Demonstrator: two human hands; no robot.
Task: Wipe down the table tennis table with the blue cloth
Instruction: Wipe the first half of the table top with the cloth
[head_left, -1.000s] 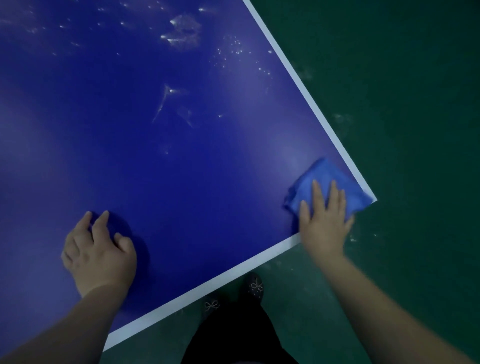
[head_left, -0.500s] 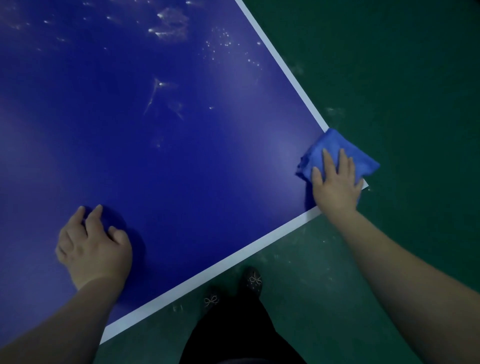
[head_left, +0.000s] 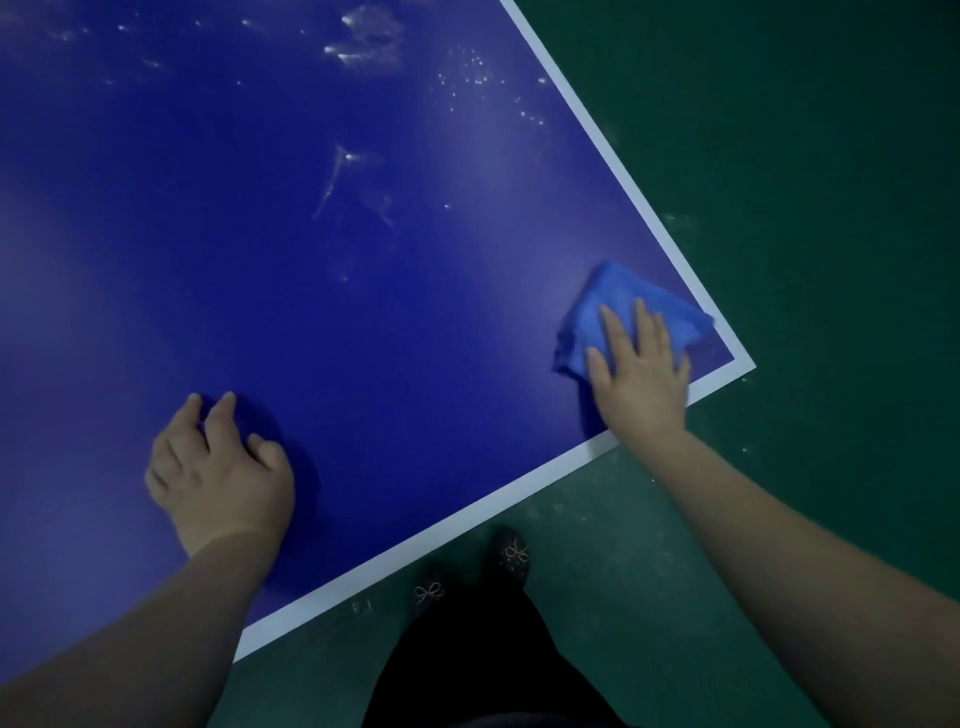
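The left hand (head_left: 223, 467) rests on the table tennis table (head_left: 322, 332) near its near edge, fingers loosely bent with the tips touching the blue surface, grasping nothing; its forearm crosses the lower left corner of the view. Farther up the table, pale wet streaks (head_left: 337, 176) lie near the middle, and a scatter of bright droplets (head_left: 467, 73) sits close to the side edge. A white border line (head_left: 415, 540) runs along the near edge and turns at the right-hand corner; below it, two dark shoes with small bows (head_left: 511, 553) stand on the green floor (head_left: 805, 208), with dark clothing (head_left: 467, 660) beneath the camera. The blue cloth (head_left: 628, 291) lies bunched on the table just inside that corner, its right tip touching the side line. The right hand (head_left: 641, 374) lies flat on the cloth's near part, fingers straight and slightly spread, pressing it down rather than gripping it.
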